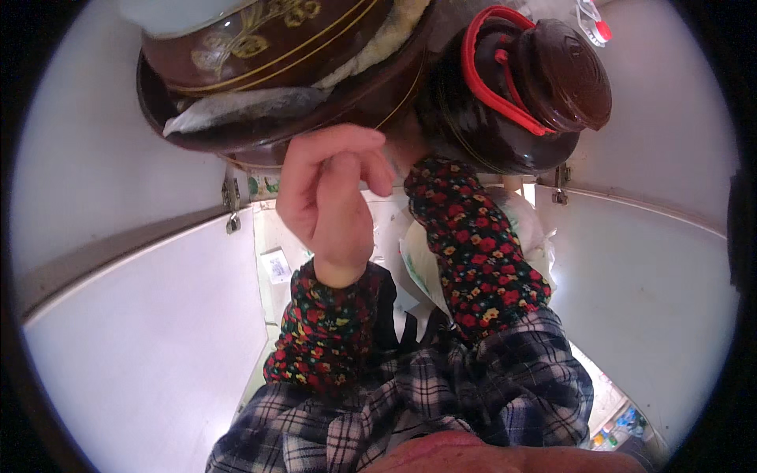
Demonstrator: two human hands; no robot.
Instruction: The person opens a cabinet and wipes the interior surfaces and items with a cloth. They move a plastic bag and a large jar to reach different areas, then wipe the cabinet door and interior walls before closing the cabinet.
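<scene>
My left hand [331, 195] is loosely curled in front of a large brown glazed jar [295, 35] with gold decoration. I see nothing between its fingers. The jar has a wide brown rim [236, 136] around it, with a pale crumpled cloth or wrap [248, 106] tucked in the gap. My right hand [409, 142] reaches into the shadow between this jar and a smaller dark glazed jar [473, 112]; it is mostly hidden, so its grip does not show. The smaller jar has a brown lid [568, 74] and a red handle strap [473, 65].
Pale cabinet doors stand swung out at the left [148, 290] and right [644, 284], with metal hinges [232, 204] near the jars. A clear bottle with a red cap [602, 31] lies at the back right. Pale plastic bags [523, 219] sit below my right sleeve.
</scene>
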